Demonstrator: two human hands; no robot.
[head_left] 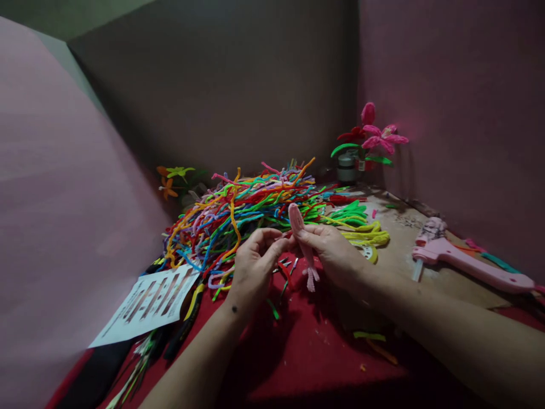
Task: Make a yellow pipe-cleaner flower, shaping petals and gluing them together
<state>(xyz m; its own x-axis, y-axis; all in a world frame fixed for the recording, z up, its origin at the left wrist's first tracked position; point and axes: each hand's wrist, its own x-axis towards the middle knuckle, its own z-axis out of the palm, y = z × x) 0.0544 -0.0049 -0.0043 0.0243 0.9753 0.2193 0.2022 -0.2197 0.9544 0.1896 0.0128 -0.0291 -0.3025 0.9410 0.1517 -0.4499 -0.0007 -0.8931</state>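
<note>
A light pink pipe-cleaner petal (297, 218) with twisted ends hanging down stands upright between my hands. My right hand (334, 253) pinches it around the middle with thumb and fingers. Close against it on the left, my left hand (258, 257) has its thumb and fingertips pressed together. Something small and reddish shows at those fingertips, too little of it to tell what it is. Below the hands, short pipe-cleaner scraps (273, 309) lie on the red cloth (315, 352).
Behind my hands is a big heap of coloured pipe cleaners (221, 210). A pink glue gun (468, 262) lies on a board at right. At left are a printed sheet (147, 301) and black-and-yellow-handled pliers (187, 318). Pipe-cleaner flowers (385, 138) stand at the back.
</note>
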